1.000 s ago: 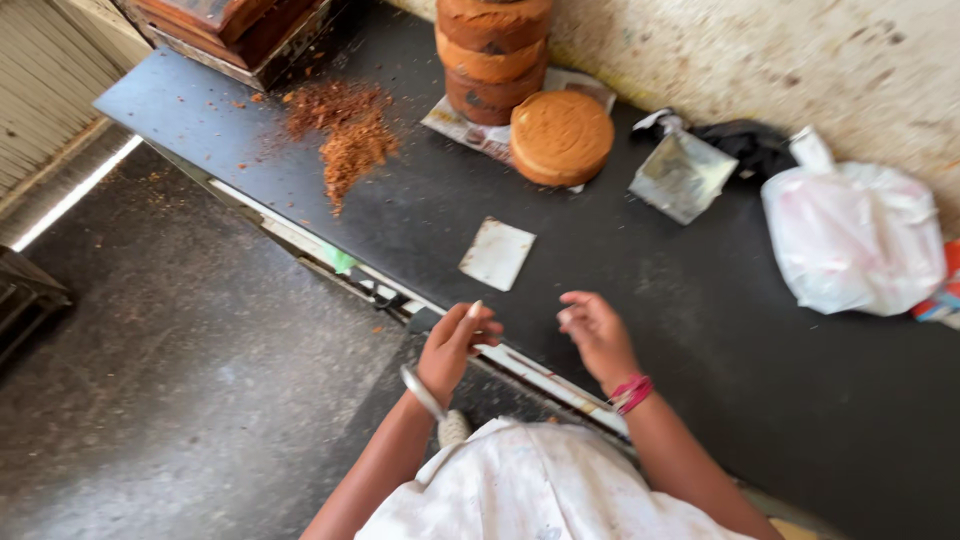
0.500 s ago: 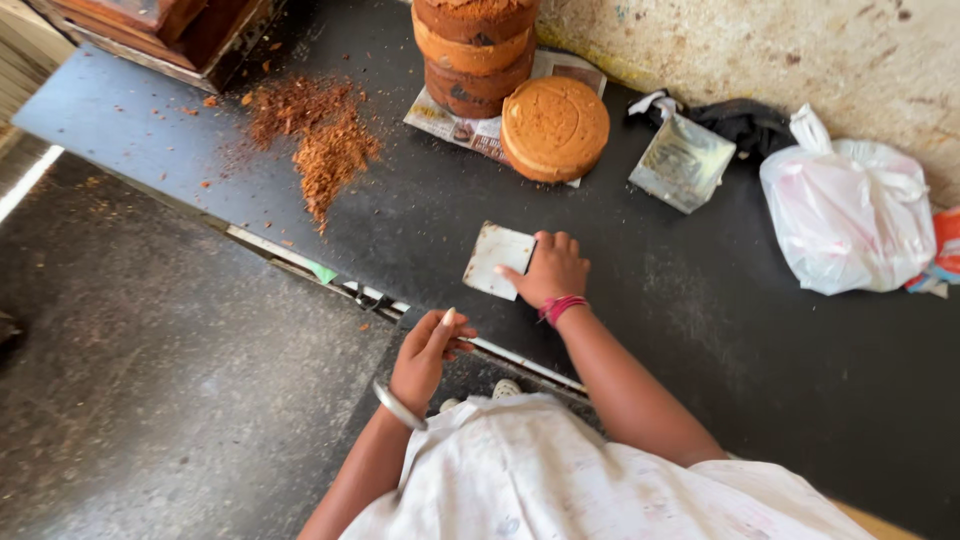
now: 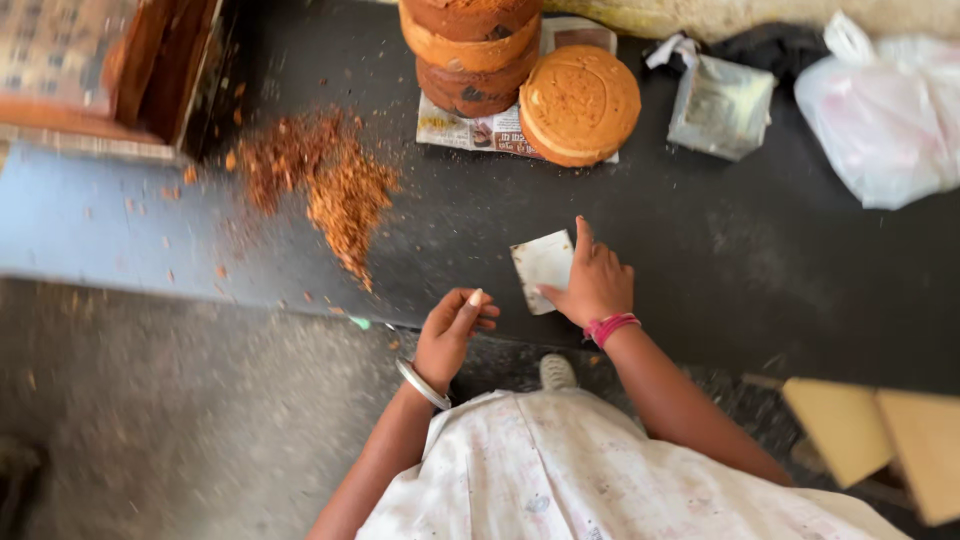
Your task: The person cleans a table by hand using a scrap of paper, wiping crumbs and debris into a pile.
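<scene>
Right hand (image 3: 596, 284) lies flat on a small white paper square (image 3: 542, 268) at frame centre, on the dark counter (image 3: 780, 270) — fingers spread, pinning it. Left hand (image 3: 452, 330) hovers just left, fingers loosely curled, holding nothing visible. Best to keep the paper flat and clear of the crumb pile (image 3: 330, 190) at upper left.

The dark, black-topped counter (image 3: 760, 270) carries a heap of reddish-brown crumbs (image 3: 335, 190) towards its left end, a small white paper square (image 3: 542, 265) near its front edge, and round brown cakes on printed paper (image 3: 470, 132) at its back edge.
</scene>
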